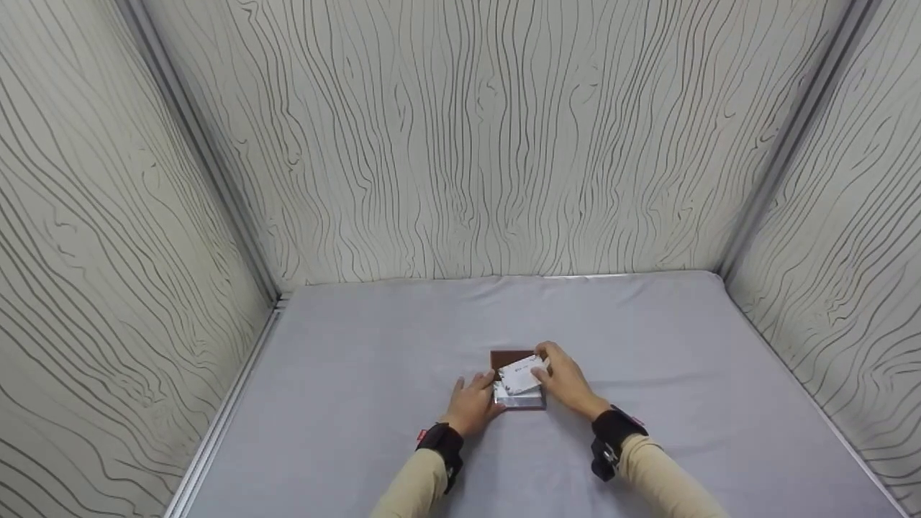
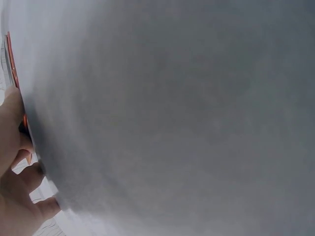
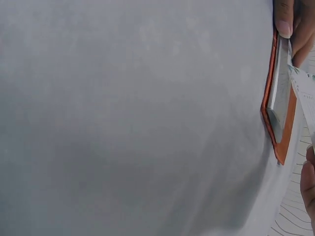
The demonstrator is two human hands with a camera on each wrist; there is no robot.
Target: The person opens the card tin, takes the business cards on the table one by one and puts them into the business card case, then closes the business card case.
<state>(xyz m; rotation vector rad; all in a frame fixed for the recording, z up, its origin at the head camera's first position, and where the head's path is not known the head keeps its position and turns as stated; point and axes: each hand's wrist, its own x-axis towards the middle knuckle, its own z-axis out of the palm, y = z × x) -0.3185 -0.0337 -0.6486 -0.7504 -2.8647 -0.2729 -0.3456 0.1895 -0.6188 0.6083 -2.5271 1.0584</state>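
Note:
An opened brown card case (image 1: 509, 356) lies on the table in front of me, its lower half shiny and silver. My left hand (image 1: 471, 406) holds the case at its lower left, thumb at the near edge and fingers along the left side. In the right wrist view, that thumb (image 3: 284, 27) presses the end of the case. A white card (image 1: 519, 374) with small print and a leafy corner pattern tilts over the case. My right hand (image 1: 570, 381) pinches the card by its right end. The left wrist view catches only the case's orange-brown edge (image 2: 13, 66).
A pale grey cloth (image 1: 345, 381) with a few creases covers the table. White panels with dark wavy lines stand behind the table (image 1: 468, 144) and along both sides. A metal rail (image 1: 223, 403) runs down the left edge.

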